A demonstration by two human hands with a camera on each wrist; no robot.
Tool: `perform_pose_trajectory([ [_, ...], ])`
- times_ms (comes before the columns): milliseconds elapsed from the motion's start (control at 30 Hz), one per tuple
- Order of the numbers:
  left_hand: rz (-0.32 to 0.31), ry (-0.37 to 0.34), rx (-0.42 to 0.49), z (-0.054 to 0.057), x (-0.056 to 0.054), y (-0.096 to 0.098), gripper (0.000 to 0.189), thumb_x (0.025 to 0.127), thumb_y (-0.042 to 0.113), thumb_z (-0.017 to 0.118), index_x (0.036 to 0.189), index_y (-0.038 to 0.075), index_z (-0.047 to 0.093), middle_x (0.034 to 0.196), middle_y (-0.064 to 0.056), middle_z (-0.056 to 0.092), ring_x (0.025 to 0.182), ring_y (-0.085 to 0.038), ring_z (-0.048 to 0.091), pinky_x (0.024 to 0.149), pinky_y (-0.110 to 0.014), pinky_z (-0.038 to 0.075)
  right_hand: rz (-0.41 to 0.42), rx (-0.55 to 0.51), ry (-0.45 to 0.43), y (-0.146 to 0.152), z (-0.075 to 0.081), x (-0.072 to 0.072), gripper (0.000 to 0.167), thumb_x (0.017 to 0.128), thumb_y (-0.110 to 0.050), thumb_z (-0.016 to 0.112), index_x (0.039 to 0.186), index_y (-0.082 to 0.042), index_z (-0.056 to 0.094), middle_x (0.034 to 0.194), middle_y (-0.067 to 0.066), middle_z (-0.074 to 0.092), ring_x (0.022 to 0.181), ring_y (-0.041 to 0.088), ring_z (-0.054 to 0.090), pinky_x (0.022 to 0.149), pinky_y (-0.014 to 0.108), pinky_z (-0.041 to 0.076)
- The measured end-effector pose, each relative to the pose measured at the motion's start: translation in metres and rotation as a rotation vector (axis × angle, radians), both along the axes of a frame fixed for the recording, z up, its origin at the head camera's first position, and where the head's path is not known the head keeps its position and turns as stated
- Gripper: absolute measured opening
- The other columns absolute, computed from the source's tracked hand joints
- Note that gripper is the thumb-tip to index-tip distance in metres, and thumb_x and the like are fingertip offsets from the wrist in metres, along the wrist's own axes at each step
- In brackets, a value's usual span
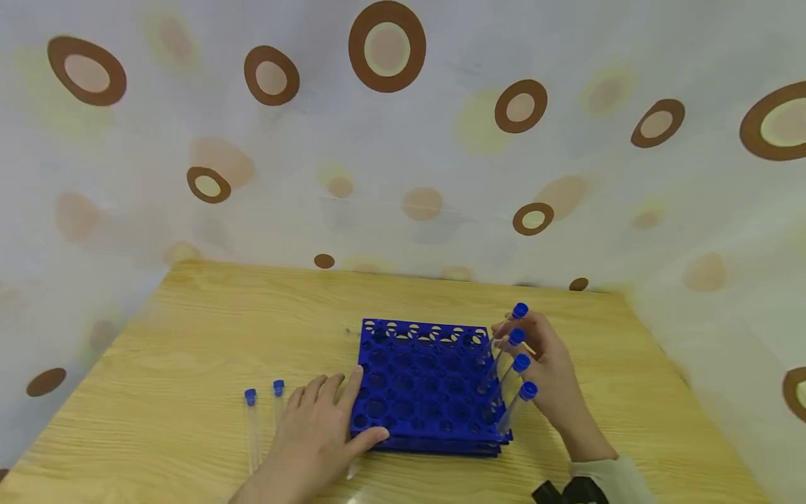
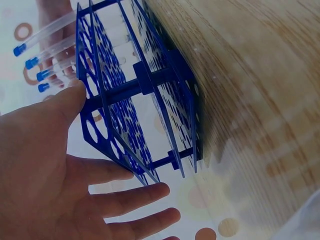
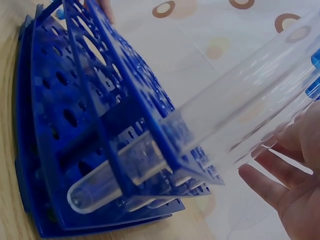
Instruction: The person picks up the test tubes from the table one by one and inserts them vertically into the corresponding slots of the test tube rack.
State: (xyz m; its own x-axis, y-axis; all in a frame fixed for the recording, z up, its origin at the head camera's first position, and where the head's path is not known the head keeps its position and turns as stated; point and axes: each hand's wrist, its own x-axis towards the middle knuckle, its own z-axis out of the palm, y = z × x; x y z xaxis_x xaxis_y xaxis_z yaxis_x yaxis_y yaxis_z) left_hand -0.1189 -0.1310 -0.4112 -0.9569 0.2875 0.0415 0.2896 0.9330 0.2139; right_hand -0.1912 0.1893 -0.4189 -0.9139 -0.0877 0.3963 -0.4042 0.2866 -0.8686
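Observation:
A blue test tube rack (image 1: 415, 442) stands on the table. My left hand (image 1: 315, 430) rests against its left side with fingers spread, the thumb at the near corner; in the left wrist view the thumb (image 2: 75, 100) touches the rack's top plate. Four clear tubes with blue caps lean rightward in its right-hand column; the nearest test tube (image 1: 515, 411) shows its rounded bottom (image 3: 82, 197) inside the rack. At the column's far end, my right hand (image 1: 549, 367) pinches the farthest test tube (image 1: 513, 319), partly hidden behind the other tubes.
Left of my left hand, a capped tube (image 1: 253, 434) and a second capped tube (image 1: 279, 399) lie on the wooden table (image 1: 189, 350), the second partly covered by the hand. A patterned sheet (image 1: 390, 154) surrounds the table's back and sides.

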Motion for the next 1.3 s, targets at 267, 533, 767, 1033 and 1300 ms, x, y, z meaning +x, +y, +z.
perform_pose_trajectory([
  [267,0.011,0.065,-0.056,0.008,-0.003,-0.019,0.085,0.090,0.068,0.053,0.153,0.013,0.039,0.141,-0.019,0.054,0.131,-0.042,0.049,0.105,-0.060,0.041,0.034,-0.003,-0.016,-0.020,-0.011,-0.011,0.025,0.100,-0.004,0.056,0.125,-0.006,0.055,0.121,0.022,0.064,0.112,0.018,0.066,0.091,0.022,0.055],
  [533,-0.019,0.005,0.074,-0.013,-0.002,0.033,0.087,0.090,0.072,0.047,0.155,0.014,0.036,0.141,-0.017,0.054,0.132,-0.040,0.049,0.105,-0.058,0.042,-0.022,0.284,0.010,0.035,0.003,-0.001,0.022,0.103,-0.012,0.053,0.123,-0.006,0.059,0.121,0.014,0.065,0.111,-0.004,0.061,0.088,0.013,0.052],
  [767,-0.015,-0.024,0.067,-0.017,0.003,0.042,0.089,0.089,0.077,0.042,0.156,0.017,0.034,0.142,-0.013,0.054,0.131,-0.037,0.050,0.104,-0.055,0.043,-0.066,0.386,0.002,0.044,0.008,0.004,0.025,0.103,-0.016,0.054,0.126,-0.007,0.061,0.120,0.012,0.069,0.108,-0.015,0.055,0.085,0.009,0.050],
  [1033,0.002,-0.012,0.061,-0.014,0.003,0.030,0.090,0.088,0.075,0.047,0.155,0.017,0.035,0.141,-0.015,0.055,0.132,-0.039,0.050,0.105,-0.057,0.043,-0.105,0.404,0.008,0.033,0.002,0.002,0.022,0.103,-0.015,0.054,0.123,-0.013,0.063,0.120,0.009,0.071,0.104,-0.014,0.057,0.084,0.012,0.050],
  [1300,0.006,0.003,0.060,-0.014,0.004,0.030,0.089,0.088,0.074,0.050,0.155,0.017,0.036,0.140,-0.015,0.055,0.131,-0.038,0.051,0.104,-0.057,0.043,-0.107,0.392,-0.005,0.031,0.003,0.004,0.028,0.103,-0.014,0.055,0.130,-0.013,0.061,0.127,0.012,0.068,0.110,-0.020,0.048,0.086,0.005,0.046],
])
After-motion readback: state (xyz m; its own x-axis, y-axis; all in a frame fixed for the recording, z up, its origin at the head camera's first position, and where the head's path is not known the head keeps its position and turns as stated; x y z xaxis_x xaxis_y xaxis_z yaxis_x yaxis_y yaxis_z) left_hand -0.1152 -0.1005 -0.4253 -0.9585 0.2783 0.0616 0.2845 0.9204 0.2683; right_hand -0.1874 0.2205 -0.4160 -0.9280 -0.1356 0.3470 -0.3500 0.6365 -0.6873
